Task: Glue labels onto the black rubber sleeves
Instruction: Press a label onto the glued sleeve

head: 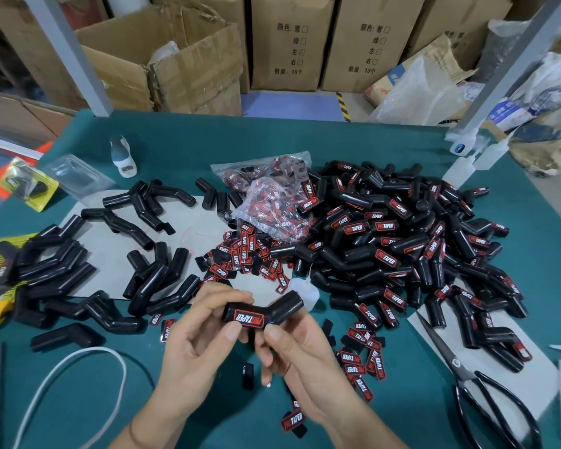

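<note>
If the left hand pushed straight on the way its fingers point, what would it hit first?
Probably the loose labels beyond the held sleeve; the left hand points up-right toward them, though depth is unclear.

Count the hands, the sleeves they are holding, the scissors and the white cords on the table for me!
Hands: 2, the left hand and the right hand
Black rubber sleeve held in the fingers: 1
Scissors: 1
White cord: 1
Total: 5
</note>
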### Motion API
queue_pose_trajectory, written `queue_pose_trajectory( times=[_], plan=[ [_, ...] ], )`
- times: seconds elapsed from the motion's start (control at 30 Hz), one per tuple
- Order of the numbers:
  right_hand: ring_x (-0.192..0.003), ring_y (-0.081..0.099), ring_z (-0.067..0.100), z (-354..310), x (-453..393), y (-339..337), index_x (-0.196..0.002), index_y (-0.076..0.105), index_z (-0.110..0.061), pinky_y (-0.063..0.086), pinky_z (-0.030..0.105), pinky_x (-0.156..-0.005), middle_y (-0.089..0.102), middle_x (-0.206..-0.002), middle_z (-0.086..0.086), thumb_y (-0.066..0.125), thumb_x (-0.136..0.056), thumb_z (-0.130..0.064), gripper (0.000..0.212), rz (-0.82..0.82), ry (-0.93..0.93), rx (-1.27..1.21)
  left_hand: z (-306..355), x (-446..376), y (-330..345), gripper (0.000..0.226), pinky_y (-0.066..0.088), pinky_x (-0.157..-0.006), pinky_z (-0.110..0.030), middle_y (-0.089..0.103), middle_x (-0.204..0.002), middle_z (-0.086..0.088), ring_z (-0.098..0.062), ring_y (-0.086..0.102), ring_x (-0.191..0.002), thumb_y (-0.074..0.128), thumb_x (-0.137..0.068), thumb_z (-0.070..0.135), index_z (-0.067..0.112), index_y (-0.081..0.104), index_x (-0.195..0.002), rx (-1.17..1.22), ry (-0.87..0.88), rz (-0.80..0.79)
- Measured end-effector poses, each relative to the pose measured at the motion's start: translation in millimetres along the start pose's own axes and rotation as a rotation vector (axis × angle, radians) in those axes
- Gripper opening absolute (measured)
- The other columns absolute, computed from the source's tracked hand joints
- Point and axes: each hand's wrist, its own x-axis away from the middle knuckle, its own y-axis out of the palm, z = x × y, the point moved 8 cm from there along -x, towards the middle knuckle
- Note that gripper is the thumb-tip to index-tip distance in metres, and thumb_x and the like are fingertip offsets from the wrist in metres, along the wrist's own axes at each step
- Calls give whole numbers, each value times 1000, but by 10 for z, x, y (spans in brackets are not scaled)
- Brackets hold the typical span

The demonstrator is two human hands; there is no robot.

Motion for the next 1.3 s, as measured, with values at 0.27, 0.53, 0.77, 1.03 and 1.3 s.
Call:
queue_pose_trajectory(
  times=[0.27, 0.53, 0.77, 1.03, 1.3],
  plan=[
    [-66, 60, 13, -45, 13, -16, -115, 52, -10, 53, 25, -53, 68, -88, 3, 76, -88, -21, 38, 2, -36, 50, -7, 4, 0, 46, 54, -80, -28, 59, -120, -10, -20, 60, -95, 68, -105, 35, 12, 64, -144, 3, -25, -6],
    [-81, 65, 19, -111, 38, 19, -113, 45, -7, 59, 32, -66, 72, -104, 9, 75, -92, -21, 40, -38, -78, 249, 93, -55, 32, 34, 54, -75, -28, 72, -117, -20, -22, 64, -86, 78, -95, 40, 20, 57, -111, 134, -84, 49],
    [-107, 64, 19, -308, 39, -14, -122, 63, -24, 61, 38, -82, 64, -119, 1, 70, -94, -23, 28, -24, -181, 404, 151, -133, 14, 7, 54, -75, -25, 73, -116, -11, -17, 66, -89, 73, -94, 20, 23, 67, -96, -26, -124, -134],
    [-112, 64, 25, -421, 26, -90, -112, 75, -32, 52, 29, -93, 64, -110, -4, 69, -97, -30, 16, 30, -301, 672, 203, -120, 20, 6, 48, -80, -28, 55, -113, 4, -25, 54, -93, 76, -92, 31, 30, 72, -94, -351, -115, -312],
    [-93, 64, 14, -256, 5, -43, -101, 67, -28, 51, 36, -78, 67, -102, 0, 75, -94, -34, 12, -150, -117, 755, 119, -50, 101, 5, 46, -77, -32, 51, -101, 8, -21, 53, -88, 79, -92, 38, 39, 74, -93, -453, -230, -576]
  ],
)
